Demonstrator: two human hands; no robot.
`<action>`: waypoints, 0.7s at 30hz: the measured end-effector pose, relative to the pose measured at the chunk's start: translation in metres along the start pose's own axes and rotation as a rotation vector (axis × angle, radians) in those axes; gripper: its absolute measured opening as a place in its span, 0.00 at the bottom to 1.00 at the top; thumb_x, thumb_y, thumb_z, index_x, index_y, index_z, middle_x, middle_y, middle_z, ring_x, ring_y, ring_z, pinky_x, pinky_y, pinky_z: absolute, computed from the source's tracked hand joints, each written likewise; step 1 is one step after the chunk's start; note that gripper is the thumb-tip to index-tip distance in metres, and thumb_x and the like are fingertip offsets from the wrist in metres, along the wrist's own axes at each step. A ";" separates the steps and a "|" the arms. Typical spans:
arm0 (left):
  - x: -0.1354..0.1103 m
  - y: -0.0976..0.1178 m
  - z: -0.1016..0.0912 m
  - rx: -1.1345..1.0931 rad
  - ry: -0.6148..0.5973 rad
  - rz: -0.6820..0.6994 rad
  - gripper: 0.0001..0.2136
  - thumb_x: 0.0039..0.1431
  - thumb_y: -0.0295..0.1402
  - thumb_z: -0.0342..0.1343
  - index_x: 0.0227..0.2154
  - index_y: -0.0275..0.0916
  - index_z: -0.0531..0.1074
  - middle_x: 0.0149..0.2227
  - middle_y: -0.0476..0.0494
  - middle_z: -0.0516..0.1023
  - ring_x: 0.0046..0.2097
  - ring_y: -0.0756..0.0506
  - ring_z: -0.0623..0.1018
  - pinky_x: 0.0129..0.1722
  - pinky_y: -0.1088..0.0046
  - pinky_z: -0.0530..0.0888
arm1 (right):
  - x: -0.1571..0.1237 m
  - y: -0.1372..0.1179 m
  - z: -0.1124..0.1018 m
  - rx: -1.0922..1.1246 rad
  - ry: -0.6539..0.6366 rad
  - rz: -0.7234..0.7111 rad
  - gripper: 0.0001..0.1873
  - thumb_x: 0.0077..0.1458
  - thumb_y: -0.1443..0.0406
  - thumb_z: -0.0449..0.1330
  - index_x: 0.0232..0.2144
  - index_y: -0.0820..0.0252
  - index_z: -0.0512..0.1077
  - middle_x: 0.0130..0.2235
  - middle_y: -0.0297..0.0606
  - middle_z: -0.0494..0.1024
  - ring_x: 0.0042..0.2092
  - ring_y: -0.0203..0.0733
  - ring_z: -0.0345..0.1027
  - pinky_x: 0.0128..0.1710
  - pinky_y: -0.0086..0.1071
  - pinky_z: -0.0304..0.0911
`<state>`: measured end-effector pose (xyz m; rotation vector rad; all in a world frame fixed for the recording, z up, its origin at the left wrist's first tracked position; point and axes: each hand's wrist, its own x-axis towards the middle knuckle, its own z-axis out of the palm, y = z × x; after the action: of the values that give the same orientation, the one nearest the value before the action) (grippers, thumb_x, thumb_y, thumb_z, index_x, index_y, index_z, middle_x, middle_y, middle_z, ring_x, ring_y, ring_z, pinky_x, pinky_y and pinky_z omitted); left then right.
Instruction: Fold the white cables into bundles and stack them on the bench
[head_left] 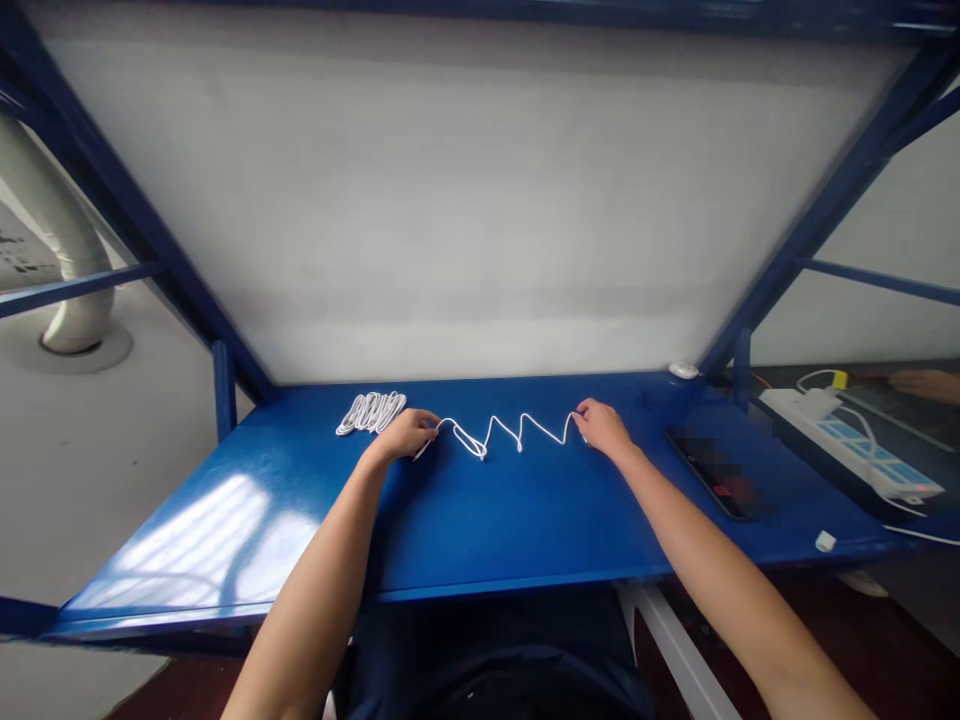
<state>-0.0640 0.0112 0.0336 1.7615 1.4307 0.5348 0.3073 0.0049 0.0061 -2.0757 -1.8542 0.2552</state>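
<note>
White cable [520, 446] pinched near both ends

My feed shows it zigzagging over the tabletop [517, 520], right of the coiled bundle [371, 411], fingers of my left hand [407, 434] and right hand [602, 427] clamped on it. I judge this step as straightening; next calls for an even outward pull

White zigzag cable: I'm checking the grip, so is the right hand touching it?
Touching. The head view shows the right hand pinching the white cable near one end, with no gap visible between them.
</note>
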 end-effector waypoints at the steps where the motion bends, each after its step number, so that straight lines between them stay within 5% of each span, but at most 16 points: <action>1: -0.003 0.001 -0.003 -0.017 0.033 0.004 0.12 0.47 0.29 0.53 0.36 0.34 0.74 0.20 0.52 0.71 0.19 0.52 0.68 0.17 0.79 0.64 | 0.001 0.002 -0.002 -0.001 -0.016 0.041 0.11 0.58 0.60 0.53 0.38 0.60 0.71 0.24 0.36 0.76 0.26 0.37 0.69 0.30 0.28 0.57; 7: -0.013 0.007 -0.016 -0.106 0.164 0.032 0.12 0.47 0.30 0.53 0.36 0.36 0.72 0.20 0.52 0.70 0.22 0.51 0.70 0.20 0.78 0.67 | 0.005 0.016 -0.011 -0.019 -0.031 0.227 0.11 0.57 0.59 0.54 0.34 0.58 0.73 0.19 0.35 0.74 0.25 0.40 0.70 0.30 0.30 0.59; 13: -0.008 -0.004 -0.022 0.175 0.155 -0.123 0.11 0.47 0.25 0.53 0.35 0.35 0.75 0.21 0.50 0.73 0.21 0.51 0.71 0.21 0.78 0.67 | 0.010 0.028 -0.014 -0.023 -0.019 0.304 0.11 0.56 0.58 0.55 0.32 0.57 0.73 0.19 0.36 0.75 0.27 0.42 0.71 0.31 0.31 0.60; 21: -0.005 -0.009 -0.025 0.109 0.175 -0.255 0.11 0.51 0.24 0.55 0.39 0.34 0.70 0.19 0.52 0.69 0.23 0.49 0.73 0.20 0.79 0.69 | 0.012 0.033 -0.024 -0.017 -0.017 0.358 0.09 0.53 0.59 0.58 0.32 0.56 0.75 0.18 0.35 0.75 0.24 0.41 0.70 0.32 0.31 0.62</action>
<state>-0.0893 0.0148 0.0420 1.6139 1.8065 0.4911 0.3479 0.0104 0.0168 -2.4154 -1.4856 0.3458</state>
